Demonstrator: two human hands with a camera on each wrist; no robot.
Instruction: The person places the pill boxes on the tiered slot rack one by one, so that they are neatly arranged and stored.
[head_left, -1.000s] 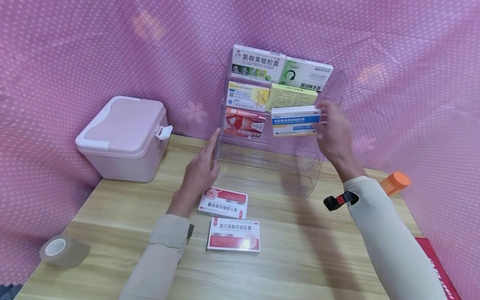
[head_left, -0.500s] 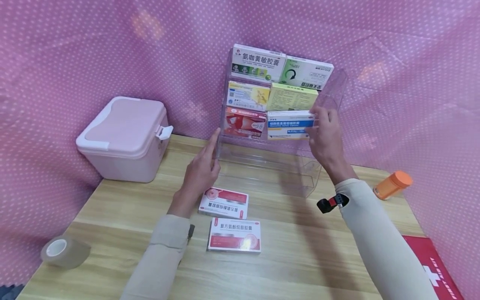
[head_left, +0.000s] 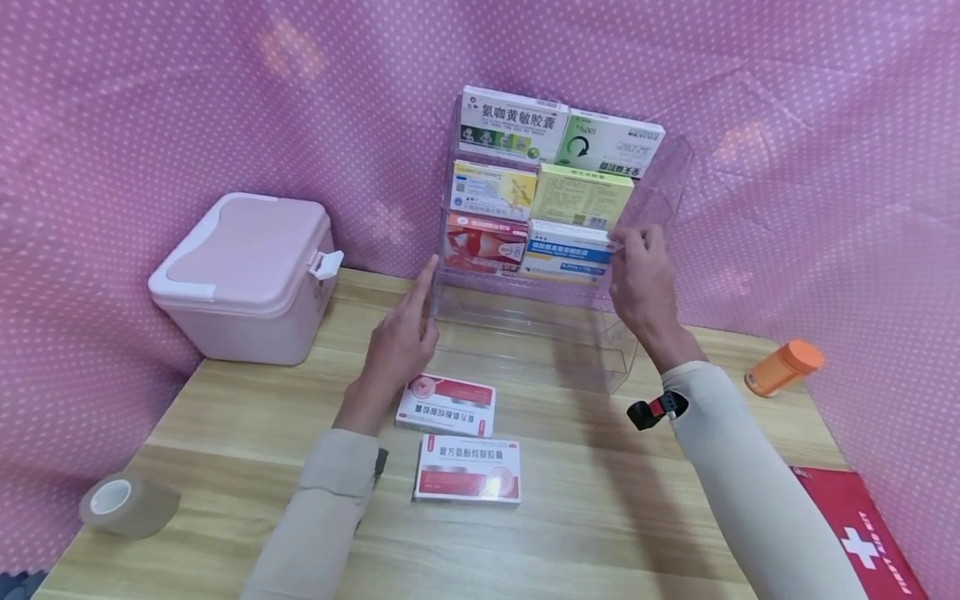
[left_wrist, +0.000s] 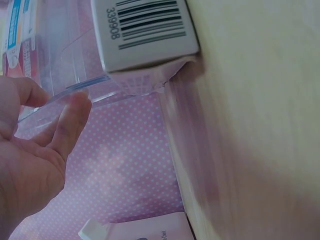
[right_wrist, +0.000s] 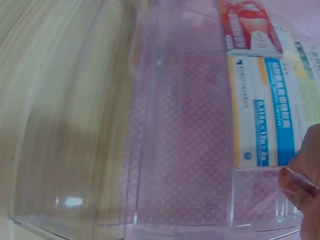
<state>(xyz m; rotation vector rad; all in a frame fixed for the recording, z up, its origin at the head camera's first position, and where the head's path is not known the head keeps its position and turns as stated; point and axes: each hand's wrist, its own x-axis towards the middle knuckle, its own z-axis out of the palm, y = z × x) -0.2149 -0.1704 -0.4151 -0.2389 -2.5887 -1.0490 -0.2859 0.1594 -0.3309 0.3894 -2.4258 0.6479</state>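
From the head view, the blue-and-white capsule box [head_left: 567,252] leans in the clear rack [head_left: 517,313] beside the red medicine box [head_left: 486,244]; the right hand's [head_left: 647,283] bent fingers touch its right end, though pinching or merely pushing I cannot tell. From the left wrist, the left hand [left_wrist: 37,156] rests fairly straight fingers against the rack's edge. From the right wrist, the capsule carton looks light, smooth and easily dented, best pinched gently at that free end.

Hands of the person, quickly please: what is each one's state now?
Left hand: closed, holding the clear rack by its side edge.
Right hand: closed, pinching the blue-and-white box at its corner.
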